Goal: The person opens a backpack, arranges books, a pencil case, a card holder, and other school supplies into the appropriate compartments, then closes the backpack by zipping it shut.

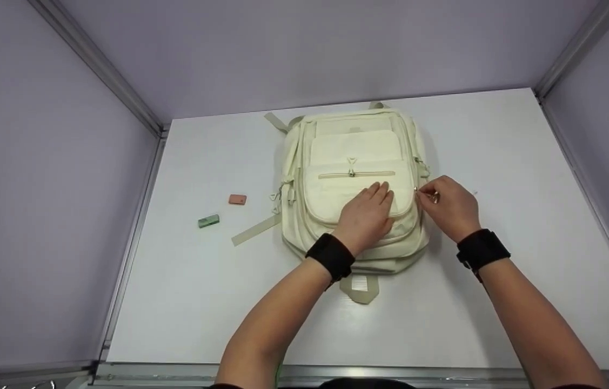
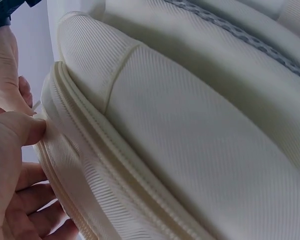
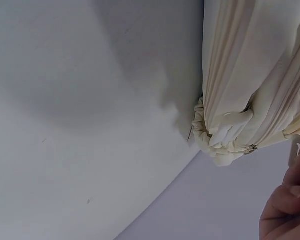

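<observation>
A cream backpack [image 1: 355, 146] lies front up on the white table. My left hand [image 1: 366, 216] rests on its front pocket with the fingers extended; in the left wrist view its thumb [image 2: 32, 130] touches the fabric close to the zipper. At the pocket's right edge, my right hand [image 1: 450, 205] pinches a small zipper pull [image 1: 416, 189]. The right wrist view shows that pale, loop-shaped pull [image 3: 295, 150] by the fingers of the right hand [image 3: 287, 205], which is partly cut off by the frame. A zipper track [image 2: 115, 160] curves along the pocket edge.
Left of the backpack lie a small pink block [image 1: 237, 199] and a green one [image 1: 208, 221]. A loose strap [image 1: 255, 229] sticks out from the bag's left side, and a loop [image 1: 362, 296] from its bottom. Grey panels [image 1: 309, 48] enclose the table.
</observation>
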Motion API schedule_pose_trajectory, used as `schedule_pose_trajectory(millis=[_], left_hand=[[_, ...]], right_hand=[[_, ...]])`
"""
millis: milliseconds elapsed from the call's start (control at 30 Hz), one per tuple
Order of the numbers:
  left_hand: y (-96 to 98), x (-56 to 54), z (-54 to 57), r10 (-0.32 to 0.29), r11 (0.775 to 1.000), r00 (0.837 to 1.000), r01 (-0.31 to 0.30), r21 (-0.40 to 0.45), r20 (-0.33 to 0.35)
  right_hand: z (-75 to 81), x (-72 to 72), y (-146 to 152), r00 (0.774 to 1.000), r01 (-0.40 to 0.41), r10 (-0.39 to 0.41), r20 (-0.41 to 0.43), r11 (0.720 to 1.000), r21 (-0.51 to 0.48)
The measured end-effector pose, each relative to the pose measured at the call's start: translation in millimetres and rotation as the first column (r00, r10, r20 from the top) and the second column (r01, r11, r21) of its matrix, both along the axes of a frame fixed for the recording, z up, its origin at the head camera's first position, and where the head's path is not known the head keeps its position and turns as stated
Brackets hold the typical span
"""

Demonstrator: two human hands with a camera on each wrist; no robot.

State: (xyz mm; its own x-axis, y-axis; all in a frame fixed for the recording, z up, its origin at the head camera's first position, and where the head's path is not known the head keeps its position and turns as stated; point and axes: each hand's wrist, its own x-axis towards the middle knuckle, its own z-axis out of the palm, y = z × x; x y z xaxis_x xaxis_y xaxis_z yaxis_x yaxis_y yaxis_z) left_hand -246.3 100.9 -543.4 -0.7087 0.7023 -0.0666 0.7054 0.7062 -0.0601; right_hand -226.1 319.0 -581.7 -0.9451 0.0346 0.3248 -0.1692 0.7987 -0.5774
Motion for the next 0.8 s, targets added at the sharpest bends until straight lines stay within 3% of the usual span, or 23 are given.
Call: schedule_pose_trajectory(millis=[400,567,800], left_hand=[[2.4,2.5,-0.1,0.001,1.0,0.999,-0.002,-0.021,-0.037],[2.2,1.9,-0.6,0.003,1.0,0.999,-0.004,-0.027,-0.035],[-6.2,1.1,-1.8,-0.021,1.0,1.0,0.021,-0.001,-0.009]], right_hand=[[3.6,27.1,-13,0.999,-0.036,0.036,-0.003,0.999,0.008],[3.5,32.5,-17,0.998,-0.065,0.065,0.002,0.998,0.011],[-0.2,36.1,-17,0.999,-0.024,0.024,0.036,1.0,-0.008]])
